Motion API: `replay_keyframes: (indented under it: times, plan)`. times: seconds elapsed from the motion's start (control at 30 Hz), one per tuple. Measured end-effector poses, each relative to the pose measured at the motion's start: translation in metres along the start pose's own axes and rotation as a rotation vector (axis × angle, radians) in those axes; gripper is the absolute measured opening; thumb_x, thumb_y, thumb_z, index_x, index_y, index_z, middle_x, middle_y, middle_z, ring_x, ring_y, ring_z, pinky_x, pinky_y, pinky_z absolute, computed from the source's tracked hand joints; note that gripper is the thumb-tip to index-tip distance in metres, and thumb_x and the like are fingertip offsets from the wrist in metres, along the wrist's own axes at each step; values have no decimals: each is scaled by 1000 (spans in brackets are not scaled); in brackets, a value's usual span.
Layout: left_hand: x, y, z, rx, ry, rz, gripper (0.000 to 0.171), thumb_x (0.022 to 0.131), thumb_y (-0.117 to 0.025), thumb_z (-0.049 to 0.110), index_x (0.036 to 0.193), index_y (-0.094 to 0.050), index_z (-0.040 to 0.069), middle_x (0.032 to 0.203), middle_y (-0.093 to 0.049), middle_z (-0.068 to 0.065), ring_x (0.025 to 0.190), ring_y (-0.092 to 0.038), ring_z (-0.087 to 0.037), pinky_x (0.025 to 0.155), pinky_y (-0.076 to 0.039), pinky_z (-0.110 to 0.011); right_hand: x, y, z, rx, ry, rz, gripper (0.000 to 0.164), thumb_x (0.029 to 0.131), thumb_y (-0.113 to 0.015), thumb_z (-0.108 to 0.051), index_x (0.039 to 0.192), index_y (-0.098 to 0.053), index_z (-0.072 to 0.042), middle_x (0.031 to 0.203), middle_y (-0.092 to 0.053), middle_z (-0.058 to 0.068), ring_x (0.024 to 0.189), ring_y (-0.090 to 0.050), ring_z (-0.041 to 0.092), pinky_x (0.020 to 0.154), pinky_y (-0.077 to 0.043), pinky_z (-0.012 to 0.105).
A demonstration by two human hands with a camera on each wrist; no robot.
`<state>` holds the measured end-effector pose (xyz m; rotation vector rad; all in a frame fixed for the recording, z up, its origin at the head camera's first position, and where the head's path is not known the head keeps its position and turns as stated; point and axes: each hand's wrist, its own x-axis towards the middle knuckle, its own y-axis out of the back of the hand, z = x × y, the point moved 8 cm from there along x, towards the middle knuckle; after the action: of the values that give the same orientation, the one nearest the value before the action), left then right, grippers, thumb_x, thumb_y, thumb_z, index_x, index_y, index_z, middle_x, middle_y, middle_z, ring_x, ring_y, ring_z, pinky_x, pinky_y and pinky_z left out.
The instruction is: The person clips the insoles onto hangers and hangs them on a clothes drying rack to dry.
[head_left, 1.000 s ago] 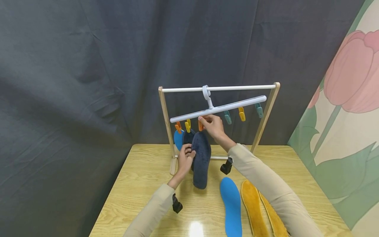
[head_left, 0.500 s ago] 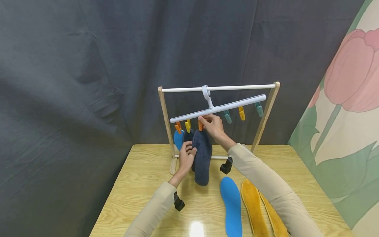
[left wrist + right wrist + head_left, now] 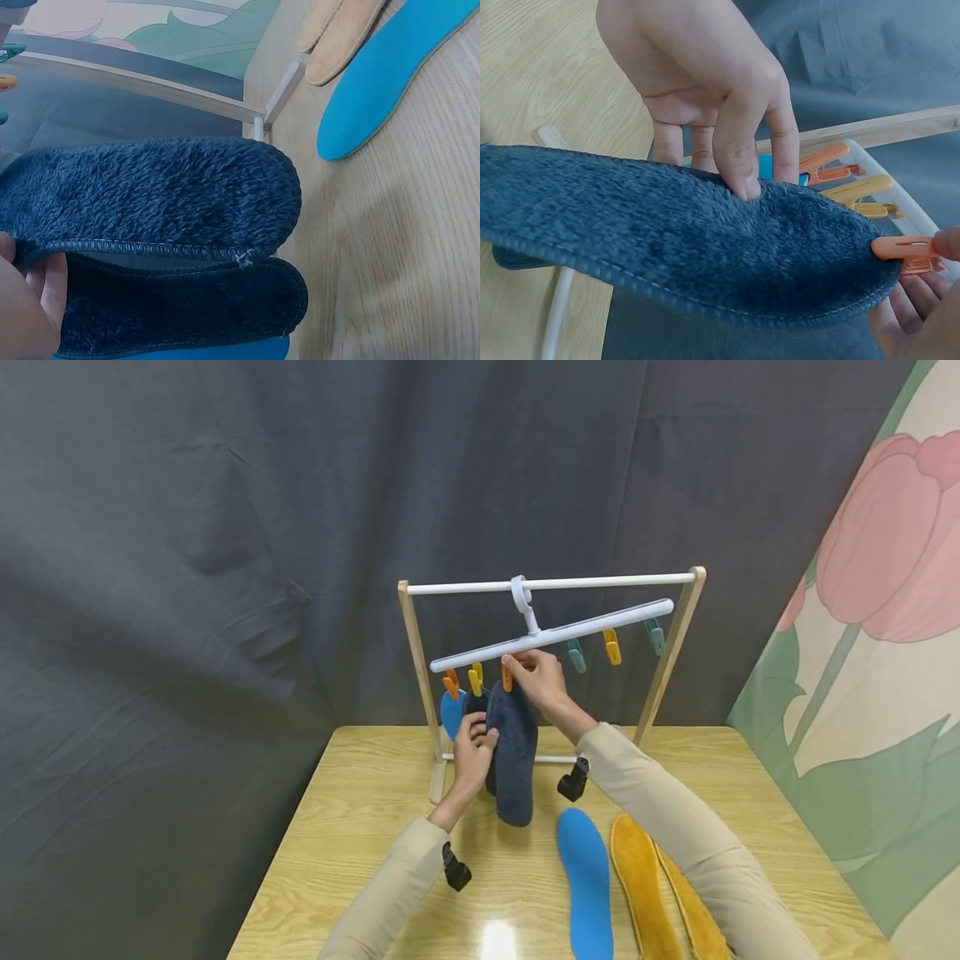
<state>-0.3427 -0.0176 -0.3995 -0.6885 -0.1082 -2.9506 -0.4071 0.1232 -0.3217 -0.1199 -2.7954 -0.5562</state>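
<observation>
My left hand [image 3: 472,756] grips the side edge of a fuzzy navy insole [image 3: 513,760], thumb on the pile and fingers behind. My right hand [image 3: 542,678] pinches an orange clothespin [image 3: 507,678] under the white hanger [image 3: 585,629]. In the right wrist view, the insole's upper end lies right at that clothespin's tip [image 3: 889,248]. Behind it hangs another dark insole [image 3: 180,307], below a yellow clothespin [image 3: 476,678]. Farther left, a blue insole [image 3: 452,714] hangs from another orange clothespin [image 3: 451,683].
The tilted hanger hooks over the white rod [image 3: 615,581] of a wooden-sided rack [image 3: 671,652]. Teal clothespins [image 3: 576,656] and a yellow one hang on its right half. On the table [image 3: 360,827] lie a blue insole [image 3: 587,877] and two mustard insoles [image 3: 641,877].
The navy insole has risen slightly, its top moving up to the orange clothespin, and my left hand has moved up with it. My right hand stays in place.
</observation>
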Motion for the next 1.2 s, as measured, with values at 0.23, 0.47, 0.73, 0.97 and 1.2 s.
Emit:
replay_keyframes:
  times: [0.23, 0.47, 0.73, 0.97, 1.2]
  plan:
    - [0, 0, -2, -18, 19, -6, 26, 85, -52, -6, 110, -48, -10, 89, -55, -29, 76, -54, -37, 61, -44, -26, -1, 0, -1, -11, 12, 2, 33, 84, -58, -38, 101, -65, -10, 90, -62, 4, 82, -56, 18, 68, -46, 35]
    - [1, 0, -2, -32, 34, -9, 27, 85, -52, -6, 111, -47, -9, 90, -54, -31, 77, -54, -40, 62, -44, -26, -3, 1, -1, -51, 31, 16, 35, 84, -57, -40, 104, -64, -12, 91, -63, 3, 83, -57, 18, 69, -47, 35]
    - [1, -1, -4, -40, 47, -12, 27, 85, -52, -4, 112, -47, -9, 92, -54, -29, 78, -55, -38, 61, -44, -22, -4, 0, -5, -97, 63, -3, 36, 85, -55, -40, 106, -62, -12, 94, -62, 3, 85, -57, 17, 70, -47, 35]
    - [1, -3, -5, -68, 55, -31, 29, 85, -53, -4, 113, -46, -9, 90, -53, -29, 77, -54, -41, 58, -49, -38, -4, 0, -5, -106, 66, -9, 36, 85, -56, -39, 107, -61, -12, 96, -62, 4, 86, -57, 18, 71, -47, 35]
    - [0, -7, -9, -95, 74, -68, 32, 86, -52, -1, 116, -44, -9, 94, -52, -29, 79, -55, -42, 64, -45, -56, -4, 0, -3, -85, 81, 1, 36, 86, -56, -37, 109, -61, -10, 97, -62, 6, 87, -58, 19, 73, -47, 35]
